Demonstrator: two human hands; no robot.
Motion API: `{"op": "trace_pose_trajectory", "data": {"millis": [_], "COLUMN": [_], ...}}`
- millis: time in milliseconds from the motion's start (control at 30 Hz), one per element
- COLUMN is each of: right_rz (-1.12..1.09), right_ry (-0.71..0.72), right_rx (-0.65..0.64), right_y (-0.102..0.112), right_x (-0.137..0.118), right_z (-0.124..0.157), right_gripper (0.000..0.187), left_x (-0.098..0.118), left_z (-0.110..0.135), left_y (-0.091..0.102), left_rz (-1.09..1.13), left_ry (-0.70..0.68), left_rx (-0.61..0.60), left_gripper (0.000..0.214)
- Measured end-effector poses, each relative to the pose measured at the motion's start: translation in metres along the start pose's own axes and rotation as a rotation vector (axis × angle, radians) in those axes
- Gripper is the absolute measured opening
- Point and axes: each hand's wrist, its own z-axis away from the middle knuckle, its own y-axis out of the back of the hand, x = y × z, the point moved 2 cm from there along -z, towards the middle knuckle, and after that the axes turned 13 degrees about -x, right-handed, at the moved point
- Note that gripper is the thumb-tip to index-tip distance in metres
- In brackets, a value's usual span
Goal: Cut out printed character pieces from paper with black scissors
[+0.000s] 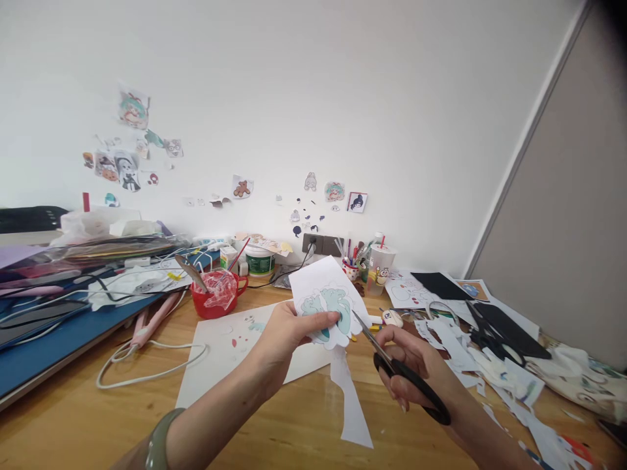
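My left hand [287, 333] is closed on a sheet of white paper [318, 281], thumb on top. A teal drawing [337, 303] is on the sheet, whose lower edge is cut in a wavy outline. From that edge hangs a partly cut paper strip [353, 408], trailing toward the table. In my right hand [411, 365] are black-handled scissors [389, 359], fingers through the loops. Their blades point up and left, with the tips at the right side of the sheet. Whether the tips touch the paper I cannot tell.
A white sheet [215, 352] with small cutouts lies under my left arm. Left are a red mug [215, 294] and a pink device [154, 320] with a white cord. Right are a plastic cup [381, 267], other scissors [490, 336] and paper scraps [455, 346].
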Motion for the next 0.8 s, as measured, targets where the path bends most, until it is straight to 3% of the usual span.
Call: {"op": "trace_pose_trajectory", "data": {"millis": [633, 800], "right_rz": [0.043, 0.041], "right_ry": [-0.055, -0.037], "right_rx": [0.032, -0.022], "right_y": [0.0027, 0.0028], "right_x": [0.0033, 0.005], "right_z": [0.0003, 0.0014], "right_gripper": [0.028, 0.031], "left_x": [0.0014, 0.002], "left_z": [0.0, 0.0002], "left_y": [0.0003, 0.0006], "left_rz": [-0.006, -0.046], "left_ry": [-0.021, -0.013], "left_rx": [-0.02, 0.005], "left_gripper": [0.02, 0.019]}}
